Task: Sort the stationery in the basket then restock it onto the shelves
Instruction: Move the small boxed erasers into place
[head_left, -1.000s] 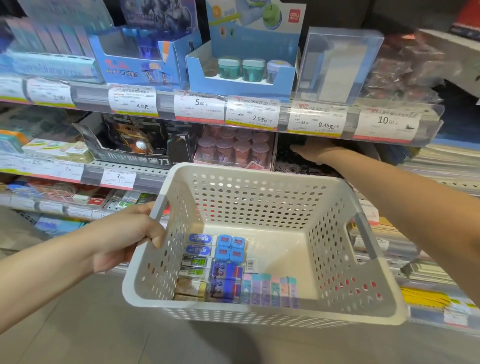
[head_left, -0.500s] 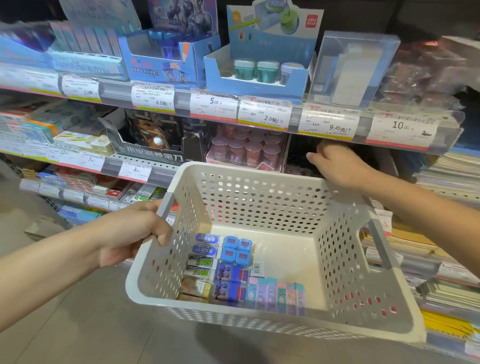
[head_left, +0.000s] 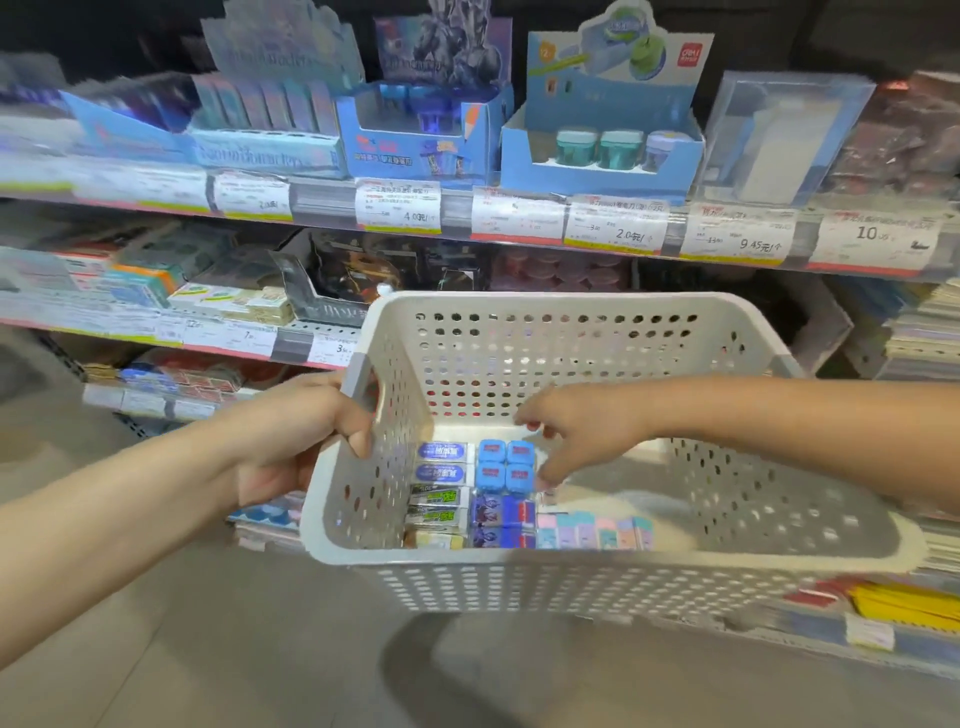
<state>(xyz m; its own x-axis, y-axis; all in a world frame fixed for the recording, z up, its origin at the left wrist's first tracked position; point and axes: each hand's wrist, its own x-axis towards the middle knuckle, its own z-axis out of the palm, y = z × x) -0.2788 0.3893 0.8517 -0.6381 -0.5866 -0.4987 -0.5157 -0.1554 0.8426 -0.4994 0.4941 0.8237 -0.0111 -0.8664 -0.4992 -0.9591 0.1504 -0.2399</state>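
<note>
You hold a white plastic basket (head_left: 571, 519) in front of the shelves (head_left: 467, 208), tilted toward you, its walls pierced by rows of round holes and its rim smooth and rounded. Your left hand (head_left: 291, 441) grips the grey handle on its left side, fingers curled round the rim. Sorted stationery lies packed into the near left corner of the basket floor: white-sleeved erasers (head_left: 441, 483) stacked in a column at the left, four small blue cube-shaped sharpeners (head_left: 505, 465) in a square just beside them, two dark purple and red packs (head_left: 503, 519) below those, and a row of pastel pink, blue and lilac erasers (head_left: 595, 532) along the near wall.

Your right hand (head_left: 576, 441) is inside the basket, fingers loosely spread and pointing down just beside the blue sharpeners; motion blur hides whether the fingertips touch anything, and it holds nothing you can see.

Half a second ago that right hand was up at the middle shelf, behind the basket's far rim; it has since come down into the basket. The left-hand grip is unchanged. Cardboard display boxes (head_left: 597, 150) and paper price tags (head_left: 613, 223) line the shelves.
</note>
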